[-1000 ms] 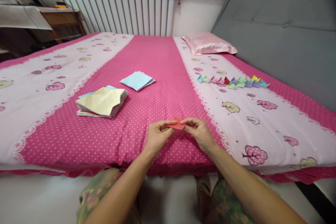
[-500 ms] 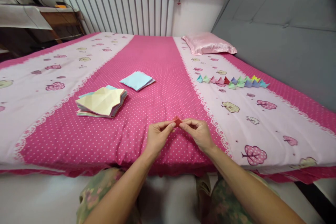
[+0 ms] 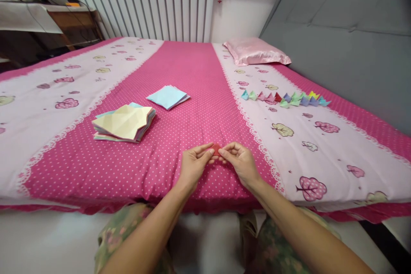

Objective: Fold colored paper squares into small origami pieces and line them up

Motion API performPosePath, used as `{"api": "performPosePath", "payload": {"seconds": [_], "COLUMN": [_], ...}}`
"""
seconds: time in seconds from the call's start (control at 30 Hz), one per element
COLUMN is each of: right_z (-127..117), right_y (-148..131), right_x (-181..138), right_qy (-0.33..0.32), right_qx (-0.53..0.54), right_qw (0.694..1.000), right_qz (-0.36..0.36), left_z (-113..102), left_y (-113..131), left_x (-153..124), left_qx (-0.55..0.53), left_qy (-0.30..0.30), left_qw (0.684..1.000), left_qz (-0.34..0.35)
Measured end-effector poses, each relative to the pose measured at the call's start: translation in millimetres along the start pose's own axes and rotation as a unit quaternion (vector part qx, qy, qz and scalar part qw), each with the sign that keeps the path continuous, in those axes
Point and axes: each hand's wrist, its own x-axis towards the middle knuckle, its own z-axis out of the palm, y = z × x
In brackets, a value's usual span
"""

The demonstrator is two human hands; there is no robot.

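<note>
A small folded piece of red paper (image 3: pixel 216 150) is pinched between both hands, just above the near part of the bed. My left hand (image 3: pixel 196 162) is closed on its left side, thumb on top. On the right side, my right hand (image 3: pixel 240 162) grips it with thumb and fingers. Parts of the paper are hidden by the fingertips. Folded paper boats (image 3: pixel 294 100) in several colours stand in two rows on the right. To the left lie a thick stack of creased paper (image 3: pixel 125 122) with a yellow sheet on top and a smaller light blue stack (image 3: pixel 167 96).
The bed (image 3: pixel 192 64) has a pink dotted and white tree-print cover. A pink pillow (image 3: pixel 255 51) lies by the grey headboard (image 3: pixel 346 38). Behind stands a white radiator (image 3: pixel 144 10); a desk (image 3: pixel 69 21) with a monitor is at far left.
The red paper has turned in my fingers, from a pointed diamond look to a lower, wider shape. My right hand has shifted slightly, with its fingers curled more beneath. Stacks and boats stay put.
</note>
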Motion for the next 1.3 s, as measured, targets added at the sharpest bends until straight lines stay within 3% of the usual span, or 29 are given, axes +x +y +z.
{"api": "performPosePath", "payload": {"seconds": [0.77, 0.87, 1.0, 1.13, 1.3], "right_z": [-7, -7, -5, -5, -6], "right_y": [5, 5, 5, 3, -1], "right_x": [8, 5, 1, 0, 2], "right_qy": [0.005, -0.023, -0.057, -0.071, -0.075], "right_qx": [0.063, 0.038, -0.041, -0.107, -0.173], "right_qw": [0.985, 0.99, 0.997, 0.991, 0.977], "right_qz": [0.158, 0.13, 0.041, -0.025, -0.098], "left_z": [4, 2, -2, -6, -8], "left_y": [6, 5, 3, 2, 4], "left_x": [0, 1, 2, 3, 4], "left_qx": [0.0, 0.005, 0.039, 0.062, 0.175], "left_qy": [-0.001, -0.008, -0.014, -0.026, -0.022], "left_qw": [0.994, 0.993, 0.993, 0.996, 0.984], "left_qz": [-0.106, -0.119, -0.114, -0.057, 0.036]}}
